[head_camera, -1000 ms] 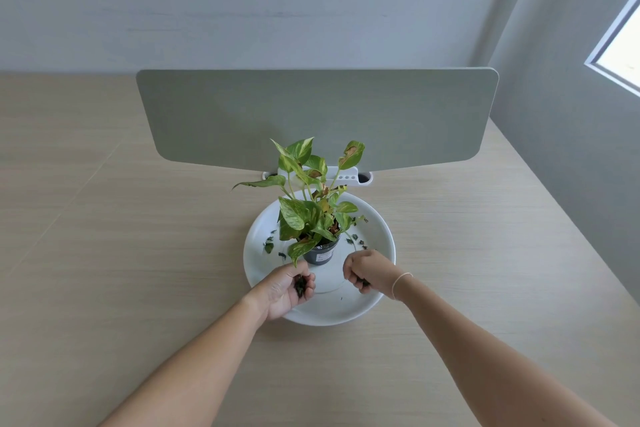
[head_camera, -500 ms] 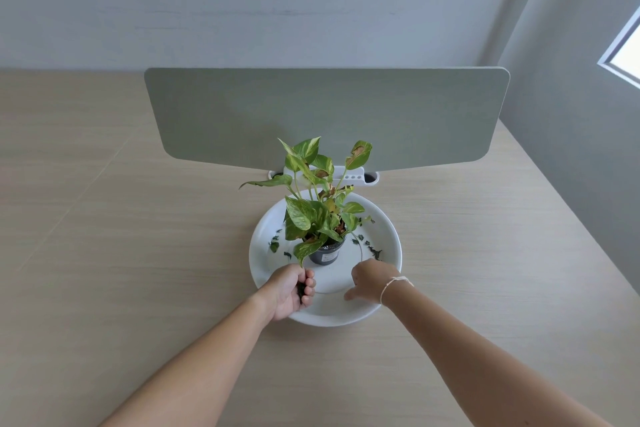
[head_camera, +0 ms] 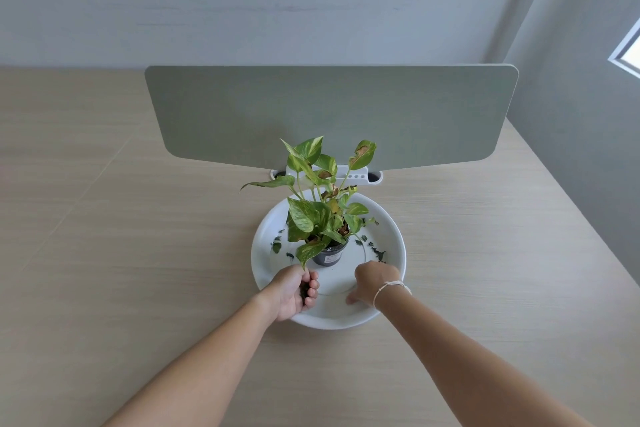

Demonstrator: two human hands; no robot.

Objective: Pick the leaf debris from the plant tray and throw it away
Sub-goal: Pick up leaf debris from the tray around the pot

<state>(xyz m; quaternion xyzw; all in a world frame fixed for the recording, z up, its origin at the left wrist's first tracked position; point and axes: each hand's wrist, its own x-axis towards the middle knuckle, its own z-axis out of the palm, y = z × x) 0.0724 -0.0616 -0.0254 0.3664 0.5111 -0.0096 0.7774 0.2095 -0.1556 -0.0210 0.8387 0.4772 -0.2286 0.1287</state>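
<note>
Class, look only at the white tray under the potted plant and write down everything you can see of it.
The tray is a round, white, shallow dish with a raised rim, smooth and glossy like plastic or glazed ceramic. It lies flat on the pale wooden table. A small dark pot with a leafy plant stands near its middle. Dark leaf bits are scattered on both sides. The left hand, gripping debris, and the right hand reach over its near part.

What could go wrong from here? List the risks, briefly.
1. The left hand holds the gathered dark leaf bits loosely cupped over the white tray; tipping it may spill them back.
2. The right hand reaches toward the scraps at the right of the tray, close to the potted plant; a low leaf or the small pot could get knocked.
3. Small scraps at the left of the pot sit partly under the leaves and may be missed.
</note>
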